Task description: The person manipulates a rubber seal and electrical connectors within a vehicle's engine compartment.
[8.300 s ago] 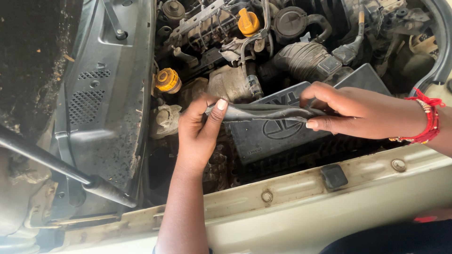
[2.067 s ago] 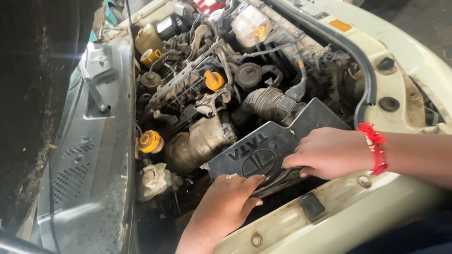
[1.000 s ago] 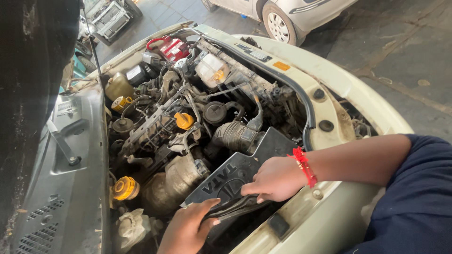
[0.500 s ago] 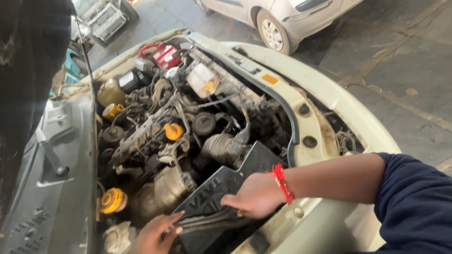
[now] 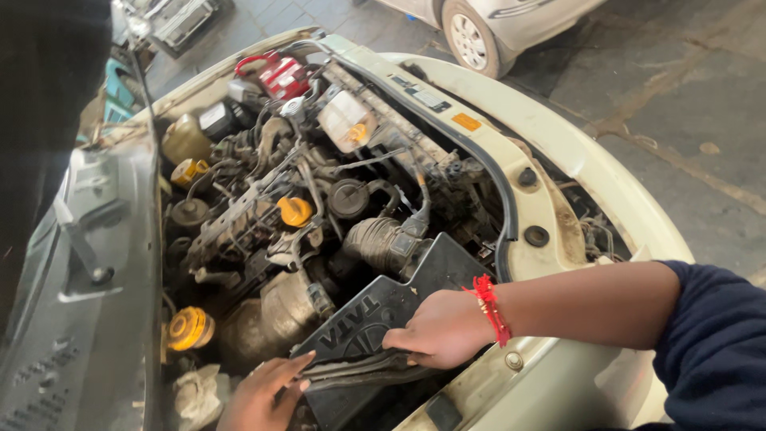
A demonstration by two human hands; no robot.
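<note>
Down at the near edge of the engine bay (image 5: 319,199), the black plastic cover (image 5: 391,299) sits tilted, its lower end dropping out of sight behind the cream front panel (image 5: 550,375), so how it seats underneath cannot be made out. A dark rubber strip (image 5: 351,369) runs along the cover's lower edge, partly hidden by fingers at both ends. The right hand (image 5: 443,329), with a red thread band (image 5: 488,307) at the wrist, lies over the cover's right side, fingers curled and closed on the strip and the cover's edge. The left hand (image 5: 259,391) comes up from the bottom of the frame, cut off below the knuckles; its fingers are stretched fairly flat and press on the strip's left end, though whether they truly grip it is unclear. Just left of that hand stands a yellow cap (image 5: 188,327); another yellow filler cap (image 5: 295,211) sits further back among hoses. A red-topped battery (image 5: 281,76) lies at the far end, and a second car's wheel (image 5: 471,36) shows beyond.
</note>
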